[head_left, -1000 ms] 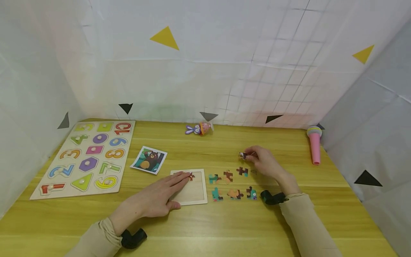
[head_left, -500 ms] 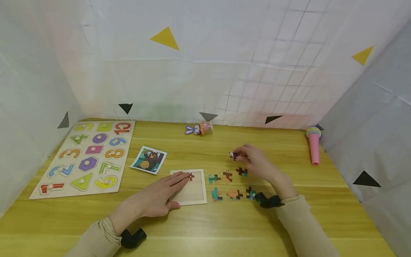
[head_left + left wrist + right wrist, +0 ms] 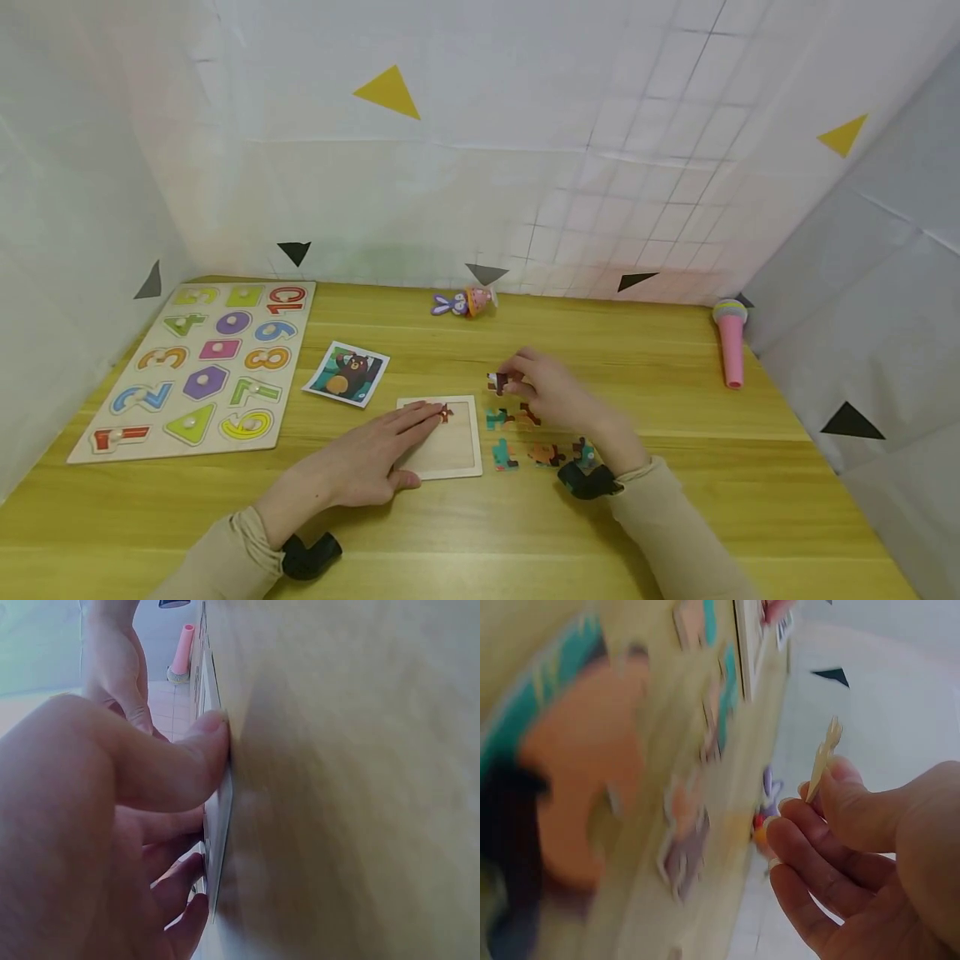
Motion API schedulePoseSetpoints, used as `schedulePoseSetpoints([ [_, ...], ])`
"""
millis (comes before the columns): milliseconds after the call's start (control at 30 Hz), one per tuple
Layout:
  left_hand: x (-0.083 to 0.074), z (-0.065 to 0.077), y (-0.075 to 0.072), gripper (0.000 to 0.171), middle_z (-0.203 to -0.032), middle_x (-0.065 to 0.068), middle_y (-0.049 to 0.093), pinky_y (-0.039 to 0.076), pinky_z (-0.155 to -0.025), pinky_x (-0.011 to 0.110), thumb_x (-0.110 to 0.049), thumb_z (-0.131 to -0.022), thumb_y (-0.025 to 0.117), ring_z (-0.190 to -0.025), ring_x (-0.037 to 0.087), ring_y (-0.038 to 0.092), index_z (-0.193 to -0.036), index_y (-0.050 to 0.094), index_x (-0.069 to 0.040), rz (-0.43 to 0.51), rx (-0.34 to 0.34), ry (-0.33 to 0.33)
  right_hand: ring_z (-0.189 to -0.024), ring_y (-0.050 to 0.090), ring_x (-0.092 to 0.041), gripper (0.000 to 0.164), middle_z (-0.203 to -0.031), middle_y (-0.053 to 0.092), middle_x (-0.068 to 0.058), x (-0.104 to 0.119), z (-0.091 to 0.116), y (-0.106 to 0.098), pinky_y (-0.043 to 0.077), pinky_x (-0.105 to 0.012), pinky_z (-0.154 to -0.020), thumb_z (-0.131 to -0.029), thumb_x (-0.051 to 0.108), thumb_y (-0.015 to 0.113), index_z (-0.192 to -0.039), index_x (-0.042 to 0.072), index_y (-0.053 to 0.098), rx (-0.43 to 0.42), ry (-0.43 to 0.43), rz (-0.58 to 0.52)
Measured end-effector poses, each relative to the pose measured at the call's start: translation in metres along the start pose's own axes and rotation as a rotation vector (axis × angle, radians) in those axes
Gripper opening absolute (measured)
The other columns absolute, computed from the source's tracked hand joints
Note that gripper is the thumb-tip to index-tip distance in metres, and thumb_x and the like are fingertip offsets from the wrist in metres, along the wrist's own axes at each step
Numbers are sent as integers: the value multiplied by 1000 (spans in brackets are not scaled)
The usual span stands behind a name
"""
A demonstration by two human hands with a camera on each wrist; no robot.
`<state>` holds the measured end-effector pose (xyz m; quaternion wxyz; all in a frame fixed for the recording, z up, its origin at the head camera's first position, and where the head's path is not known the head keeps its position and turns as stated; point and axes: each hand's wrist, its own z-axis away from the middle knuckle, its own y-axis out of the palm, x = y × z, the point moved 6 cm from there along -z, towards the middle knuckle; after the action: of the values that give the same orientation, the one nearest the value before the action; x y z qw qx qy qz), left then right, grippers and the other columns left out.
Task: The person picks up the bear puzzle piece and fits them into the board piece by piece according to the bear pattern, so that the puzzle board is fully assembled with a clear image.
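My right hand (image 3: 558, 400) pinches a dark brown and white jigsaw piece (image 3: 496, 382) between thumb and fingers, raised over the table just beyond the tray's far right corner. In the right wrist view the piece (image 3: 823, 761) shows edge-on at the thumb tip. My left hand (image 3: 367, 458) lies across the left part of a shallow wooden puzzle tray (image 3: 477, 446), fingers straight and the thumb at its near edge. By its fingertips a red-brown piece (image 3: 447, 413) shows inside the tray, partly hidden. Loose teal and orange pieces (image 3: 506, 454) lie right of the tray, some beneath the right hand.
A bear picture card (image 3: 348, 375) lies behind the left hand. Farther left is a number-and-shape peg board (image 3: 202, 358). A purple rabbit toy (image 3: 465, 302) lies at the back, and a pink toy microphone (image 3: 731, 346) at the right. White cloth walls surround the table.
My right hand has carried the pinched jigsaw piece leftward and slightly nearer, from right of the loose pieces to near the tray's corner. The left hand has stayed in place.
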<state>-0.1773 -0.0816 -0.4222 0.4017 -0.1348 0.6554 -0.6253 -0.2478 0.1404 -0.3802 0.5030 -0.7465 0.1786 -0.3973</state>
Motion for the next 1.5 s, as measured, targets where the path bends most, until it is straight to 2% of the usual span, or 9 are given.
schedulePoseSetpoints([
  [167, 0, 1, -1, 75, -168, 2, 19, 29, -120, 47, -37, -98, 61, -153, 25, 20, -160, 25, -11, 5, 4, -15, -97, 63, -20, 19, -106, 61, -5, 13, -5, 12, 55, -36, -84, -99, 9, 61, -116, 4, 68, 49, -2, -13],
  [433, -3, 1, -2, 75, -168, 3, 17, 31, -119, 48, -35, -99, 61, -153, 26, 19, -160, 24, -10, 12, 9, -13, -102, 62, -20, 20, -109, 61, -5, 25, -10, 23, 55, -35, -88, -99, 11, 62, -117, 6, 68, 80, -20, -23],
  [700, -4, 1, -2, 76, -168, 5, 16, 29, -120, 48, -33, -98, 61, -153, 27, 19, -159, 25, -7, -1, 3, -8, -92, 58, -16, 20, -108, 61, -5, 33, -13, 32, 54, -33, -84, -98, 11, 63, -116, 4, 69, 104, -45, -31],
  [933, -5, 0, -2, 75, -167, 7, 19, 32, -118, 49, -30, -97, 63, -152, 29, 24, -158, 28, -5, 7, -18, 2, -88, 57, -14, 21, -105, 59, -5, 41, -13, 37, 52, -28, -78, -98, 12, 64, -116, 3, 69, 122, -96, 4],
  [1233, -7, -1, -3, 73, -165, 9, 25, 34, -118, 47, -29, -96, 64, -149, 29, 30, -156, 32, -2, -31, -48, 16, -89, 56, -12, 22, -105, 57, -3, 46, -12, 38, 52, -26, -77, -96, 13, 66, -117, 7, 70, 115, -81, 74],
  [1500, -8, -5, -2, 77, -164, 6, 26, 31, -119, 48, -28, -94, 64, -150, 27, 28, -160, 26, -13, -86, -44, 35, -89, 54, -13, 21, -103, 58, -3, 45, -13, 41, 51, -29, -77, -94, 13, 69, -114, 6, 72, 81, -93, 94],
])
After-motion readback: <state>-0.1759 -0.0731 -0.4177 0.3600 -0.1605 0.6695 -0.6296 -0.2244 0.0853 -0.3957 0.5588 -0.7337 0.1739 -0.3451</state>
